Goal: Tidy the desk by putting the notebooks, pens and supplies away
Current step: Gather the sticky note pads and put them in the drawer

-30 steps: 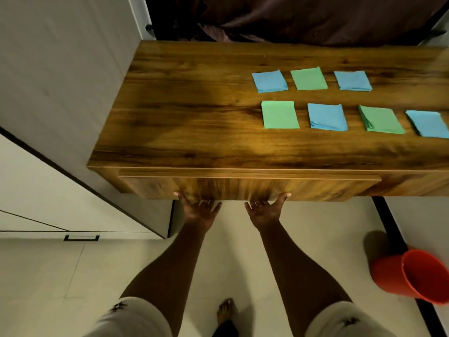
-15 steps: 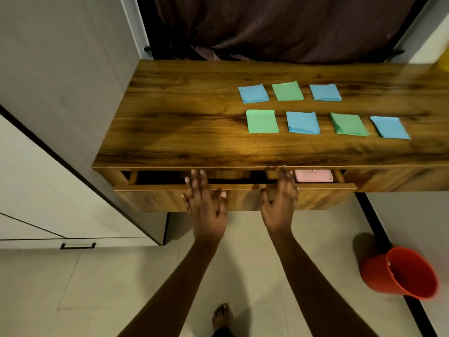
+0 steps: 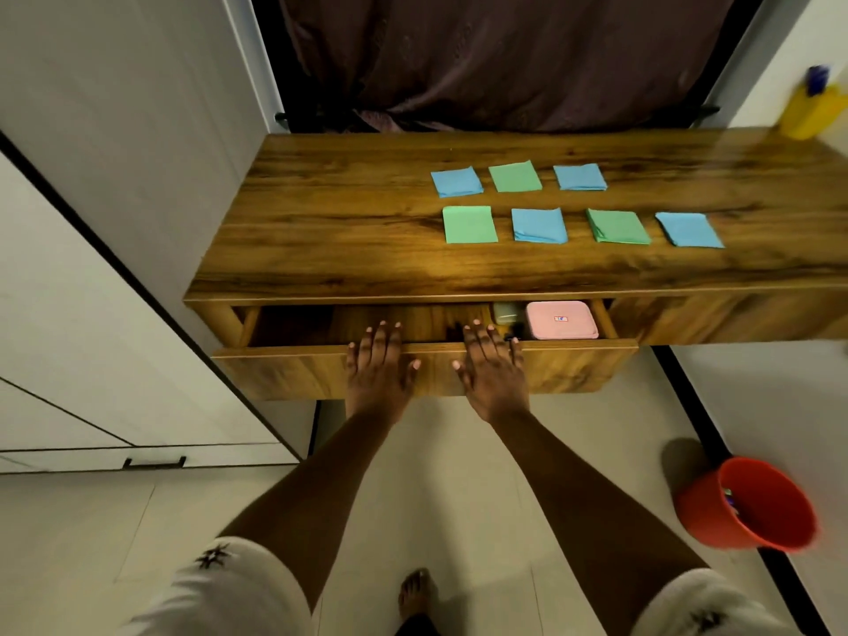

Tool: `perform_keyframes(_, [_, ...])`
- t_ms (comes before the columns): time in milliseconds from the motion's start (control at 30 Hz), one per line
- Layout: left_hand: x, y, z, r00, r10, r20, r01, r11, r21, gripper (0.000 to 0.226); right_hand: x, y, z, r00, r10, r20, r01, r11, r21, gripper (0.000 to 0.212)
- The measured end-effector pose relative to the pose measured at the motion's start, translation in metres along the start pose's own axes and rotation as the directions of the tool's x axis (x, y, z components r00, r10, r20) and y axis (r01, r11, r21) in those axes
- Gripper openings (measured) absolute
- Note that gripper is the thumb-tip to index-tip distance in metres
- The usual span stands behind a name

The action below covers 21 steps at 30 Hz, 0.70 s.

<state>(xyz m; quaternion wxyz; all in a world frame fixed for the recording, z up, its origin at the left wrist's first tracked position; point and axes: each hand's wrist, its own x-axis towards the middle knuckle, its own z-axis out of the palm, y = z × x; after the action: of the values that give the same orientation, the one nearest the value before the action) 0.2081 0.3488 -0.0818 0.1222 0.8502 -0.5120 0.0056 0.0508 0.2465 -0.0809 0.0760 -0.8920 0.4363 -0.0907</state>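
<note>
**Both hands flat on the open drawer, pads lined up on the desk**

We're looking straight down over the wooden desk [image 3: 344, 231], and its drawer [image 3: 284, 367] stands pulled out towards us. The left hand [image 3: 378, 367] and the right hand [image 3: 491, 371] lie side by side, palms down, across the top edge of the drawer front, near its middle. On both, the fingers are straight and a little spread, with the tips reaching just over the edge. Neither hand holds anything.

Inside the drawer, at the right end, we spot a pink case [image 3: 560, 319] lying flat. A small pale green box [image 3: 507, 313] sits just beside it on its left.

Up on the desktop, right of centre, we have the supplies: square paper pads in two rows, all flat and apart from one another. The back row runs back-left blue pad [image 3: 456, 181], back green pad [image 3: 515, 175], back-right blue pad [image 3: 579, 177]. The front row runs front-left green pad [image 3: 469, 224], front blue pad [image 3: 539, 225], front green pad [image 3: 618, 227], front-right blue pad [image 3: 689, 230].

At the far right corner stands a yellow container [image 3: 810, 110], too blurred for us to read. On the floor to the right sits a red bucket [image 3: 752, 507]. A dark curtain [image 3: 504, 52] hangs behind the desk and a white cabinet [image 3: 114, 176] flanks it on the left.
</note>
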Motion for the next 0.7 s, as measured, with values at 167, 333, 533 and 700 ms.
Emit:
perform_keyframes(167, [-0.047,0.004,0.002,0.999,0.009,-0.034,-0.009,1.0,-0.005,0.063,-0.049,-0.004,0.006,0.998,0.002,-0.068,-0.002,1.0,-0.002,0.057])
perform_keyframes(333, [-0.097,0.006,-0.002,0.999,0.02,-0.045,-0.02,1.0,-0.007,0.062,-0.098,-0.011,0.001,0.997,-0.004,-0.074,0.003,1.0,-0.009,0.056])
perform_keyframes(533, [-0.144,0.01,-0.009,1.0,0.011,-0.008,-0.011,1.0,-0.014,0.063,-0.147,-0.016,-0.004,0.999,0.003,-0.034,-0.004,1.0,-0.019,0.059])
perform_keyframes(700, [-0.162,0.012,-0.016,0.999,0.015,0.042,-0.014,1.0,-0.024,0.073,-0.166,-0.018,-0.011,1.0,-0.001,0.013,0.001,1.0,-0.01,0.064])
